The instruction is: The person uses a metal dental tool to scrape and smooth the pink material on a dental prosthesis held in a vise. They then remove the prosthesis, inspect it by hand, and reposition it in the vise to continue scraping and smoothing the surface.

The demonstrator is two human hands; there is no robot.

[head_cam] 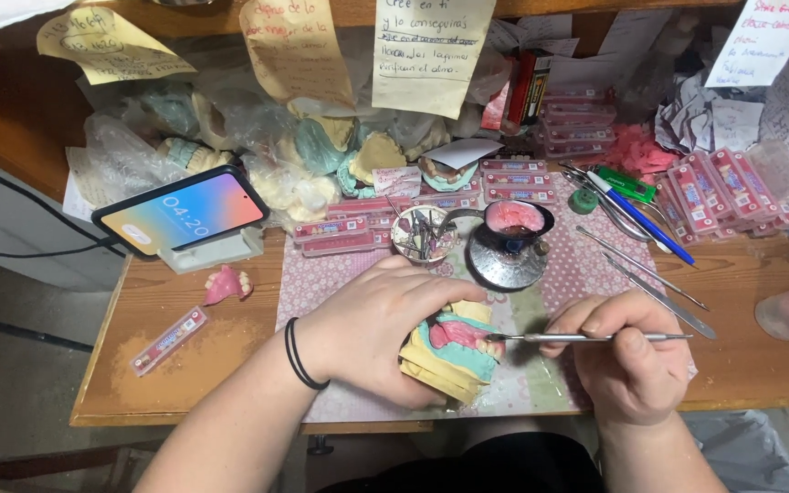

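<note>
Dental cast [454, 351], yellow plaster with teal and pink wax on top, sits under the left hand [376, 329], whose fingers wrap over its top and near side, clamped on it. The right hand [627, 356] pinches a thin metal wax tool [595, 338], fingers closed tight round the handle; its tip touches the pink wax just past the left fingertips. Both rest on a pink patterned mat [321, 283]. Beyond the fingers: a small burner bowl [513, 224] of pink wax and a round dish [422, 236] of small bits. Right of the right hand's knuckles lie loose metal instruments [650, 274]. Well left of the left wrist, a phone [180, 212] on a stand and a pink denture piece [227, 285].
</note>
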